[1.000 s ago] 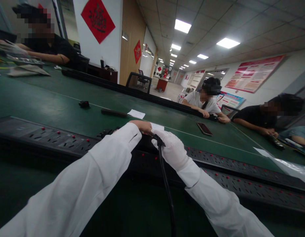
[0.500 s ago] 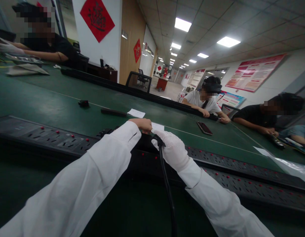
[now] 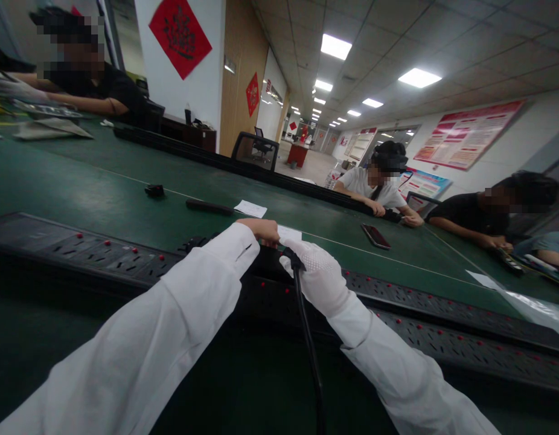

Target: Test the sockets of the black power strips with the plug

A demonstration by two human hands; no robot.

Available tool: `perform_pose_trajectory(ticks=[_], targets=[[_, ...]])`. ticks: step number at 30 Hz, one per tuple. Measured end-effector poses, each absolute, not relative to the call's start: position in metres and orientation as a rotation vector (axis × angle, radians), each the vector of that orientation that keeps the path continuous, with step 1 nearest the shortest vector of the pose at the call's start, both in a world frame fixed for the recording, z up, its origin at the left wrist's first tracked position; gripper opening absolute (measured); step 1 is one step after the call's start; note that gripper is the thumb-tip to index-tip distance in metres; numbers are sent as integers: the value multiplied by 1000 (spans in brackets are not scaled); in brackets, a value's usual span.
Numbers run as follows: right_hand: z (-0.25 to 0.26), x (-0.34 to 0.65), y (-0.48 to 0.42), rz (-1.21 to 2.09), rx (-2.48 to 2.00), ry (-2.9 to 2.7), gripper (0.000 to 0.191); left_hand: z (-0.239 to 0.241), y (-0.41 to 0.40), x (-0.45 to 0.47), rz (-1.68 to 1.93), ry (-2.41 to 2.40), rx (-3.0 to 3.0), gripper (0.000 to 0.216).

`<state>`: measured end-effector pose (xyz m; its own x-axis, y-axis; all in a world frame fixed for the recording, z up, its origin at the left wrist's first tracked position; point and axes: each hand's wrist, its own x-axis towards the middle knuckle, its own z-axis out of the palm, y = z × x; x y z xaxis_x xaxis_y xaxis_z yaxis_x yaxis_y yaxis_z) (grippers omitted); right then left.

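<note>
Both hands meet at the middle of the near bench edge, over a long black power strip (image 3: pixel 125 257). White-gloved, the right hand (image 3: pixel 318 275) is closed around a black cable (image 3: pixel 306 338) that runs back toward the viewer. Bare, the left hand (image 3: pixel 264 231) curls its fingers down just left of it; what they grip I cannot tell. Beyond lies the green matte bench (image 3: pixel 80 181), with a phone (image 3: pixel 375 236), a white slip (image 3: pixel 251 209) and people seated at the far side.
</note>
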<state>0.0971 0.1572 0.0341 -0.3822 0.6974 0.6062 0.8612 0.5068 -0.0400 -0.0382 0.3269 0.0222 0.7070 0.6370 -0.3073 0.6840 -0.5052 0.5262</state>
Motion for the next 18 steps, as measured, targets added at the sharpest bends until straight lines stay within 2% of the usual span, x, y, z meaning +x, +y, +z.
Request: perform_pose_trajectory(ticks=[11, 18], targets=[[42, 110, 148, -326, -1286, -2089, 33, 21, 328, -36, -133, 1035, 2313, 36], [53, 165, 79, 6, -1499, -1853, 33, 35, 304, -24, -195, 865, 2300, 60]])
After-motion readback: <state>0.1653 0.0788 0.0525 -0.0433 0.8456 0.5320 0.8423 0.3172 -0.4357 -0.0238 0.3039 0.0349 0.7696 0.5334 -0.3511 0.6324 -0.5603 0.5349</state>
